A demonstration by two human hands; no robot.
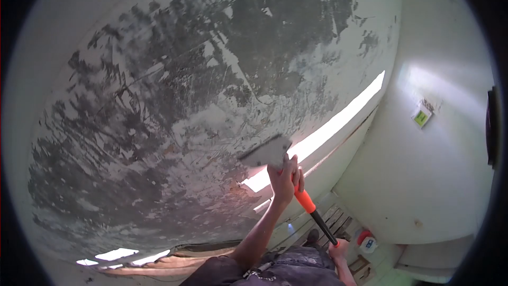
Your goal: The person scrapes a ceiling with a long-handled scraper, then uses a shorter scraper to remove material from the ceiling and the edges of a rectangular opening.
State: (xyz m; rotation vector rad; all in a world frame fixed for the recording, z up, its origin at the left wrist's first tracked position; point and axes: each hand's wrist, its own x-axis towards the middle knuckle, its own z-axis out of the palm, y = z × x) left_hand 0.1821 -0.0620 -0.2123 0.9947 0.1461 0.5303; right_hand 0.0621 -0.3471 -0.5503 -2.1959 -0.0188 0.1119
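Note:
A long-handled scraper [305, 199] with an orange and black handle slants up in front of me. My left hand [284, 179] is wrapped round the upper handle, just below the blade. Lower down, near my body, my right hand [338, 249] grips the black end of the handle. The wide flat scraper blade [266, 152] overlaps the patchy wall [201, 90] in this view, its edge toward the upper left. That wall shows dark grey areas and streaks where the pale coating is gone.
Bright sunlight makes a strip [338, 116] across the wall. A small white and green box [422, 116] is fixed to the right wall. Below, a white and red container [368, 241] stands near wooden slats [333, 220]. Brown cloth [196, 259] lies at lower left.

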